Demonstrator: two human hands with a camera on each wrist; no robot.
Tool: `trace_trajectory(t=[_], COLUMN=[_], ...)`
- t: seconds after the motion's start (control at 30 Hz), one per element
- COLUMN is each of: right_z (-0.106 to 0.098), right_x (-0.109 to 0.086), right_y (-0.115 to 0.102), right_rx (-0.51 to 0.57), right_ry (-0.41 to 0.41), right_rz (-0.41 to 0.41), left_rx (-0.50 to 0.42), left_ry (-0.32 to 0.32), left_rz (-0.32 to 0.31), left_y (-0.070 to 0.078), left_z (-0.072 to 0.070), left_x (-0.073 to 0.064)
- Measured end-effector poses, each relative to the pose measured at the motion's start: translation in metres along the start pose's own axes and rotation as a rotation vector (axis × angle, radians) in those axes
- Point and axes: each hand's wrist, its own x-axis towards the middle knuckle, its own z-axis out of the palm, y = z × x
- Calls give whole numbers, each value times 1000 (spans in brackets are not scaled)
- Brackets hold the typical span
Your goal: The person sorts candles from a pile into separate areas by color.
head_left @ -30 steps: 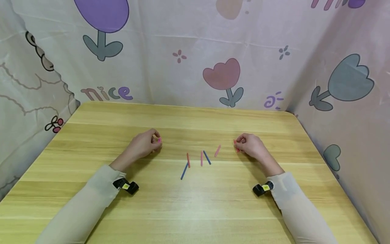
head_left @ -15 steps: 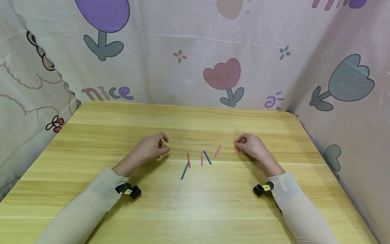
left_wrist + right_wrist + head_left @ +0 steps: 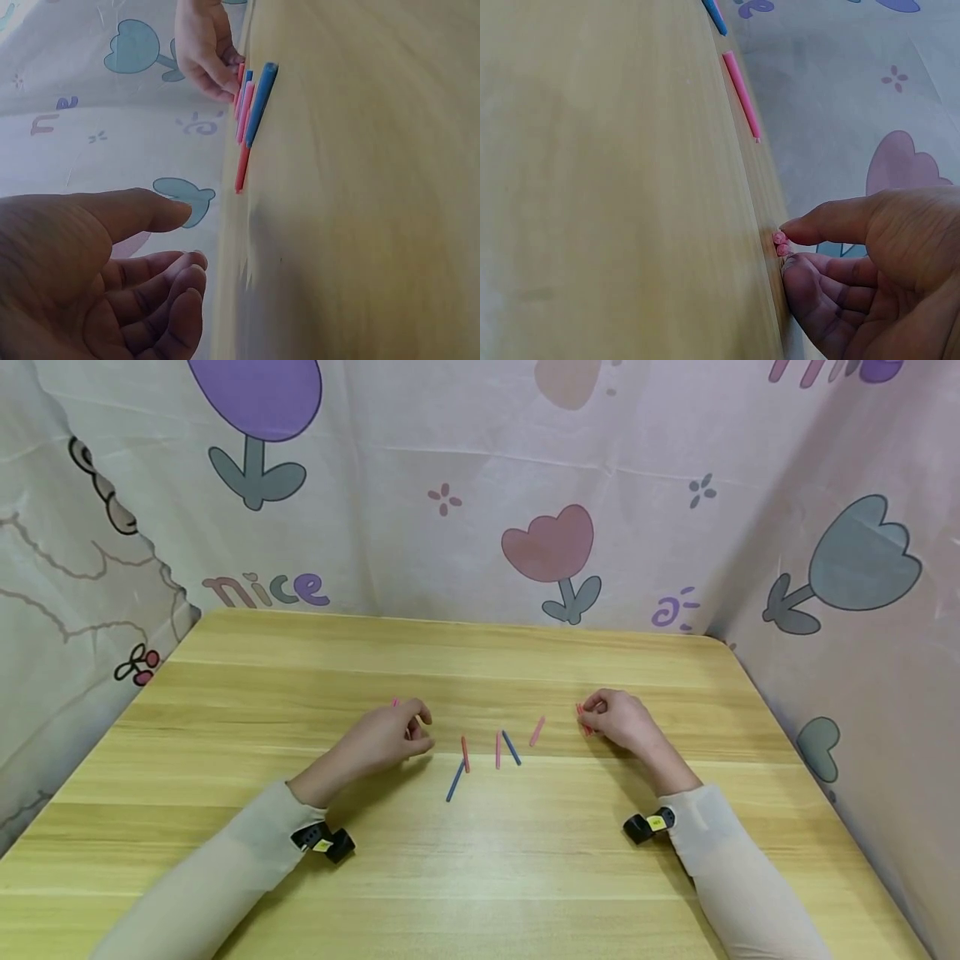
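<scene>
My left hand (image 3: pixel 386 735) hovers above the table left of the middle, fingers loosely bent, with nothing between thumb and fingertips in the left wrist view. Just beyond its knuckles the end of a bright pink stick (image 3: pixel 396 702) shows; the hand covers the rest. At the right, my right hand (image 3: pixel 618 718) pinches two thin reddish-pink sticks (image 3: pixel 781 244) side by side between thumb and fingers, low at the table. Between the hands lie a red stick (image 3: pixel 466 754), a blue stick (image 3: pixel 455 781) touching or nearly touching it, a pink stick (image 3: pixel 498 750), another blue stick (image 3: pixel 512 748) and a light pink stick (image 3: pixel 537 732).
The wooden table (image 3: pixel 480 877) spreads under both arms. A patterned cloth (image 3: pixel 390 485) hangs behind its back edge and along both sides. Each wrist carries a small black camera, such as the left camera (image 3: pixel 326 842).
My left hand has let go of the bright pink stick, which stays behind it, and has moved right and slightly nearer with fingers parted. My right hand keeps its place.
</scene>
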Motion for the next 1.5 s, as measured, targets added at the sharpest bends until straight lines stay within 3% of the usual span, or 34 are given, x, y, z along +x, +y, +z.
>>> trace_trajectory(t=[0.47, 0.9, 1.13, 1.5], right_z=[2, 3, 2, -1], right_x=[1, 0, 0, 0], right_y=[1, 1, 0, 1], right_rx=[10, 32, 36, 38], right_ry=[-4, -12, -15, -5], right_rz=[-16, 6, 9, -2], left_rx=[-9, -3, 53, 165], left_ry=[22, 9, 39, 32], left_rz=[76, 72, 110, 147], left_y=[24, 44, 50, 61], left_z=[14, 28, 37, 50], left_x=[7, 27, 34, 42])
